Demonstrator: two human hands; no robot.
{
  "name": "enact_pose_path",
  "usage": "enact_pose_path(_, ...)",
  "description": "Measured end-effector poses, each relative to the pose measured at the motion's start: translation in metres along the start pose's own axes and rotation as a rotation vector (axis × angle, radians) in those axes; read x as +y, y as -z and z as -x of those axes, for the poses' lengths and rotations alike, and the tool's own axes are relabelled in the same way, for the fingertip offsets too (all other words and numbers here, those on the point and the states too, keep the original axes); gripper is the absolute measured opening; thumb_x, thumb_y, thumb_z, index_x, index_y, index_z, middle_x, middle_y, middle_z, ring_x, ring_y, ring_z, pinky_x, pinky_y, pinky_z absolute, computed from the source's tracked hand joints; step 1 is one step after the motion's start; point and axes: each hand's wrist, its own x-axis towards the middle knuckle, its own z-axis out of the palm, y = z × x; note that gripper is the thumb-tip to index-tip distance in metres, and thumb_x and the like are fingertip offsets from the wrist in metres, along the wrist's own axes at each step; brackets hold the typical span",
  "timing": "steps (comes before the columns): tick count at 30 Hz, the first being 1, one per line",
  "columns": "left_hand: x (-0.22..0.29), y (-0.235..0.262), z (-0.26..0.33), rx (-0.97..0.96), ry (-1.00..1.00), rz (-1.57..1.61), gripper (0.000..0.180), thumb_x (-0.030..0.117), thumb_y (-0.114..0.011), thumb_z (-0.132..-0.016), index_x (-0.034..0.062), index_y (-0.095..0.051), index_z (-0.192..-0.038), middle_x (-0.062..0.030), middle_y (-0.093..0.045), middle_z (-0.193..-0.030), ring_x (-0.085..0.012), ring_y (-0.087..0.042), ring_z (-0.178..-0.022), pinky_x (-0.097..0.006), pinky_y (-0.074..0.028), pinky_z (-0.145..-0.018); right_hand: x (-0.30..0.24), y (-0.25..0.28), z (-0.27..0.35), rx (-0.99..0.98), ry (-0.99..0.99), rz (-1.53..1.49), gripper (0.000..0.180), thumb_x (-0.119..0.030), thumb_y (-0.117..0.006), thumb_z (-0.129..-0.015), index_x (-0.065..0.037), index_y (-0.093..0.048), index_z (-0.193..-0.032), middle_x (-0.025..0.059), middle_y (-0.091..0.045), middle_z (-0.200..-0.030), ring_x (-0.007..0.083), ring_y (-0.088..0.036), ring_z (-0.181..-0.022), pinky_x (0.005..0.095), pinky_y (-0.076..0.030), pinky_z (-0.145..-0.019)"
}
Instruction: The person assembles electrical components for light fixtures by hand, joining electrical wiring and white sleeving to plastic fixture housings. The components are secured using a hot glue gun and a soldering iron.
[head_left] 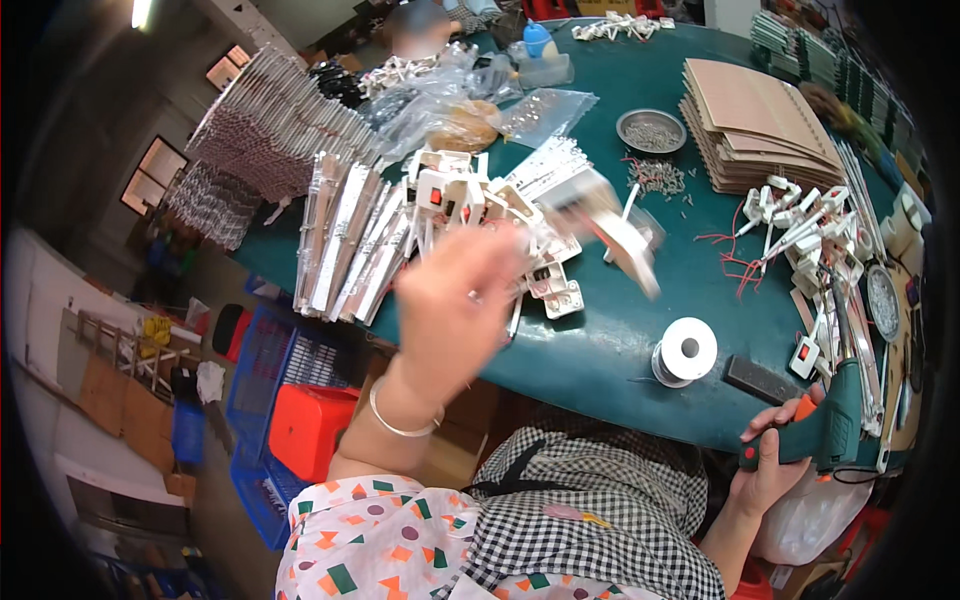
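My left hand (460, 295), with a bangle at the wrist, is raised over the near side of a heap of white plastic switch housings (470, 190). Motion smears its fingers, so whether they hold anything is unclear. Right of it a white elongated part (625, 245) is streaked by motion, apart from the hand. At the table's right front edge my right hand (775, 465) is wrapped round the grip of a green pistol-shaped tool with orange parts, which looks like a soldering gun (840, 415). A white spool of wire (686, 352) and a dark block (762, 382) lie between my hands.
Bundled metallic strips (345, 240) line the table's left side. Farther back are plastic bags (450, 110), a bowl of small parts (651, 131) and stacked brown cardboard (760, 120). More white switch parts with red wires (800, 220) lie right. Blue crates (285, 370) and a red stool (312, 430) stand left.
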Motion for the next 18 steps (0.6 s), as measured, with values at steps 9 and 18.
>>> enact_pose_path(9, -0.158, 0.012, 0.013, 0.242, 0.381, -0.078, 0.023, 0.001, -0.063, -0.083, -0.0006, -0.068, -0.106, -0.0120, -0.067, -0.091, -0.0192, -0.064, -0.076, -0.029, -0.050, -0.068, -0.001, -0.010, 0.006, -0.009, -0.054, -0.032, 0.073, -0.003, -0.072, -0.076, 0.003, -0.032, -0.137, 0.0075, -0.047, -0.090, 0.0154, -0.057, -0.070, 0.0234, -0.048, -0.052)
enact_pose_path(18, -0.172, 0.010, 0.025, 0.272, 0.408, -0.082, 0.031, -0.002, -0.062, -0.079, -0.0020, -0.065, -0.110, -0.0094, -0.067, -0.101, -0.0171, -0.062, -0.088, -0.030, -0.049, -0.078, -0.002, -0.001, 0.000, 0.009, -0.045, -0.023, 0.067, -0.002, -0.066, -0.080, 0.003, -0.033, -0.138, 0.0070, -0.047, -0.094, 0.0150, -0.056, -0.072, 0.0233, -0.048, -0.055)
